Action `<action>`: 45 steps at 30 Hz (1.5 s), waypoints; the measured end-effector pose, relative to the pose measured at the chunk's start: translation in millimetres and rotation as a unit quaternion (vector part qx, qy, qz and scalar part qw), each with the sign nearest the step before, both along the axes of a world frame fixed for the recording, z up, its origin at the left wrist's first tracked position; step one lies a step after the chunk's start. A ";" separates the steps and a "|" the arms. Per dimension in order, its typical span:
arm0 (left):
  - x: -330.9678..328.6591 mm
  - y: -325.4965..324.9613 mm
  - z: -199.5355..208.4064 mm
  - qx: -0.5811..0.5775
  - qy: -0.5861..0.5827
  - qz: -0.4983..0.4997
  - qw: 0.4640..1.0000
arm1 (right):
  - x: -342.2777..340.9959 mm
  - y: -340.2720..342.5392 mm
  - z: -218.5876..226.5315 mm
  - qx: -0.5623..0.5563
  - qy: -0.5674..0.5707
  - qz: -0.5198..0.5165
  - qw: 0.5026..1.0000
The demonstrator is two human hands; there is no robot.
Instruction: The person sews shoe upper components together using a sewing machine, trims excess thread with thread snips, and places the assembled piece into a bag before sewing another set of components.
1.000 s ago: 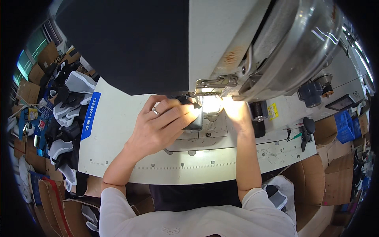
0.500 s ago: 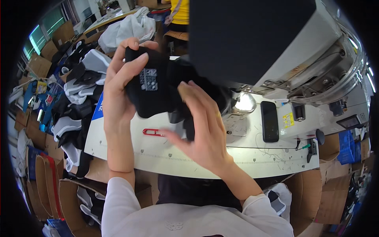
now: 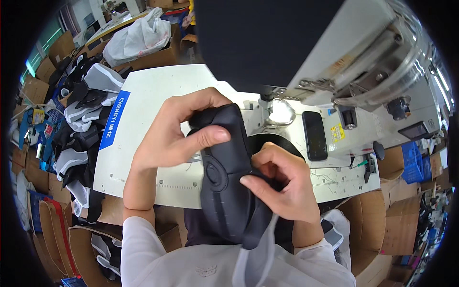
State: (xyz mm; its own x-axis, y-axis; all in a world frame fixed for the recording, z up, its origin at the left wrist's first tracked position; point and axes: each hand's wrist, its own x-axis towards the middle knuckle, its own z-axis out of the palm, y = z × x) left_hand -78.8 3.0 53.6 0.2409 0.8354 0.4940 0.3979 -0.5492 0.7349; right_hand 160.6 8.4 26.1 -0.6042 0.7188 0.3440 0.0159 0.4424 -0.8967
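here, black workpiece [image 3: 230, 196] in both hands [image 3: 177, 131] [image 3: 291, 189], grey-and-black pieces [image 3: 100, 245] in box [image 3: 82, 253]

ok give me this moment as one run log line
left hand: gripping black padded piece | right hand: pinching its side | black phone: on white worktop
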 end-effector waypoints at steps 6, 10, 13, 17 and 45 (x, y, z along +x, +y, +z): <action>25.4 28.5 -31.8 -0.101 -0.119 -0.129 0.979 | 21.8 4.3 -27.4 -0.130 0.038 -0.107 0.985; 30.8 29.3 -35.9 -0.049 -0.101 -0.050 0.992 | 43.3 14.0 -37.6 0.261 0.037 -0.364 0.894; 31.5 20.0 -32.6 -0.030 -0.118 -0.006 0.992 | 69.3 -9.5 -40.1 0.145 0.116 -0.465 0.866; 46.4 10.0 -35.3 0.031 -0.052 -0.007 0.998 | 68.4 -35.7 -60.7 -0.263 0.143 -0.100 0.949; 50.4 -15.6 -15.9 -0.063 -0.081 -0.034 0.994 | 31.4 -44.6 11.4 0.186 0.032 -0.190 0.964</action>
